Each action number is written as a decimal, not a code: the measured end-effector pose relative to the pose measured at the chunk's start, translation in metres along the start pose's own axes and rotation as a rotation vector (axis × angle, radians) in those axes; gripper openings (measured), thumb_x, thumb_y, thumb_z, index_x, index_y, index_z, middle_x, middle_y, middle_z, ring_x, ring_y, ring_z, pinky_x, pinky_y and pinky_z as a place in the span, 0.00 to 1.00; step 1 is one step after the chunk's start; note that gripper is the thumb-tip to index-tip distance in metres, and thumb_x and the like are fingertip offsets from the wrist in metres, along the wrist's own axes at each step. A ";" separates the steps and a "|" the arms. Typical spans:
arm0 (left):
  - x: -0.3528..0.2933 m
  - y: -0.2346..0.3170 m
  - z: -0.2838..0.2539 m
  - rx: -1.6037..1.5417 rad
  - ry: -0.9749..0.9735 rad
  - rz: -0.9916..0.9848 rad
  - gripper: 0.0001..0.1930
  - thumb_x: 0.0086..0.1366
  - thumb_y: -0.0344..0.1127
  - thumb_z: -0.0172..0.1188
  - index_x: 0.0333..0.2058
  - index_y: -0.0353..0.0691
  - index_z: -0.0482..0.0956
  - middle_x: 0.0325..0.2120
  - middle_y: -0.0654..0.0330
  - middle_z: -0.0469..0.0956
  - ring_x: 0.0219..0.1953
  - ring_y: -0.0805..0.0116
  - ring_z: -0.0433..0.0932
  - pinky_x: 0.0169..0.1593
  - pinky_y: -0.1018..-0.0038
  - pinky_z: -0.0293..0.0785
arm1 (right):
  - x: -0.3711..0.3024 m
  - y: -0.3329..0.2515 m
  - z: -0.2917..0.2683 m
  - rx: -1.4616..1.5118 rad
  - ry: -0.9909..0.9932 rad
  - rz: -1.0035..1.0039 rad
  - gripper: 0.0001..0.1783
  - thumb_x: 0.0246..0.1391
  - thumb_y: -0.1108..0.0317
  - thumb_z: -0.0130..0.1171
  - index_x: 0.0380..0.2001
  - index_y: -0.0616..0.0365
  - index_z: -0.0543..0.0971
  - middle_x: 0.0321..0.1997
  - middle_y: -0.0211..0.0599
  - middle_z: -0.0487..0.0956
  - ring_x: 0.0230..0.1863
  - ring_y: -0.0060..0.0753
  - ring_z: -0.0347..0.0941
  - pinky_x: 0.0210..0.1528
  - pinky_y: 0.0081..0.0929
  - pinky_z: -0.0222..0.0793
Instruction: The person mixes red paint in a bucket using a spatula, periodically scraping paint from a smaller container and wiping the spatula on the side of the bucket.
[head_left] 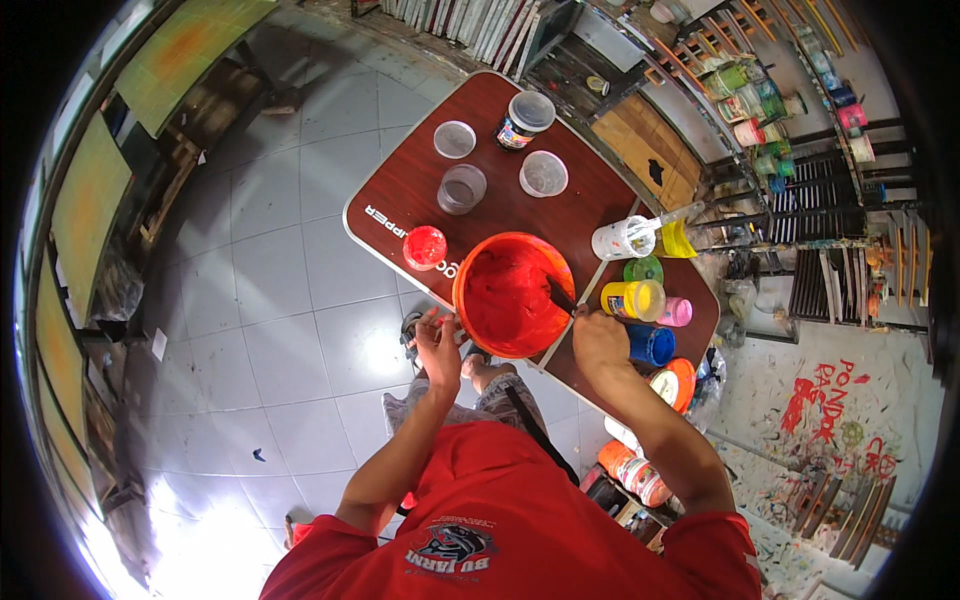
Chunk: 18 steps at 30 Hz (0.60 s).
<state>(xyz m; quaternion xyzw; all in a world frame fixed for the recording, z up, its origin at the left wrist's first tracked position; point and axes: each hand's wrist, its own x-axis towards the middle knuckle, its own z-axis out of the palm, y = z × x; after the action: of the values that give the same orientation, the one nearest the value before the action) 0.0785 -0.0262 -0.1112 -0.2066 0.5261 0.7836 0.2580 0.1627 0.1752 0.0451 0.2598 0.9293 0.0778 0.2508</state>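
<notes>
Main item: orange bucket, at the near edge of the table, with thick-looking red paint inside. A dark tool dips over the bucket's right-hand side, tip in or just above the paint, can't tell which. Right hand is closed round the tool's outer end, just right of the bucket. Left hand is just left of the bucket's near side, fingers bent; can't tell if it touches the rim. Hands apart. Handling, my read: bucket fairly heavy with paint, plastic wall a bit flexible, not fragile, slick wherever smeared; take it by clean outer rim on opposite sides. Tool looks light and stiff, wet end slippery; hold the dry outer end. Bucket mouth faces up, round, so no long axis across it. Tool's long axis slants from the right hand, away and leftward, pointing at the bucket's middle. Red cup: just beside bucket, far left. Clear tub and lidded jar: beyond bucket. White tub, yellow pot, pink pot, blue pot: right of bucket.
</notes>
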 end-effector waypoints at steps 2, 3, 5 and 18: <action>-0.002 0.001 0.001 0.000 -0.020 0.020 0.21 0.73 0.33 0.59 0.60 0.36 0.65 0.45 0.55 0.79 0.43 0.68 0.81 0.43 0.71 0.83 | 0.004 -0.006 0.002 0.006 -0.014 0.013 0.11 0.61 0.71 0.54 0.43 0.63 0.81 0.37 0.49 0.85 0.40 0.45 0.86 0.40 0.38 0.84; -0.003 0.002 0.001 0.001 -0.030 0.030 0.21 0.73 0.33 0.59 0.60 0.36 0.65 0.45 0.54 0.79 0.44 0.68 0.81 0.44 0.70 0.83 | 0.006 -0.009 0.002 0.008 -0.020 0.020 0.11 0.61 0.71 0.53 0.42 0.63 0.81 0.37 0.49 0.86 0.40 0.45 0.86 0.40 0.38 0.84; -0.002 0.003 -0.002 -0.027 -0.089 0.019 0.24 0.74 0.35 0.59 0.62 0.34 0.62 0.46 0.54 0.79 0.46 0.67 0.79 0.48 0.65 0.80 | 0.011 -0.013 0.004 0.005 -0.035 0.012 0.11 0.61 0.70 0.53 0.41 0.63 0.82 0.37 0.49 0.86 0.40 0.45 0.86 0.40 0.38 0.84; 0.003 0.002 -0.008 -0.086 -0.153 -0.064 0.25 0.74 0.38 0.59 0.63 0.38 0.62 0.51 0.58 0.76 0.49 0.68 0.78 0.51 0.64 0.77 | -0.001 -0.002 -0.029 -0.016 -0.123 -0.087 0.14 0.63 0.71 0.50 0.46 0.63 0.81 0.39 0.50 0.86 0.42 0.48 0.86 0.41 0.41 0.83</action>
<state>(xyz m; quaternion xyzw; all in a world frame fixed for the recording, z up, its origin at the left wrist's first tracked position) 0.0756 -0.0332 -0.1147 -0.1740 0.4637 0.8103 0.3132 0.1479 0.1725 0.0704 0.2214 0.9220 0.0580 0.3124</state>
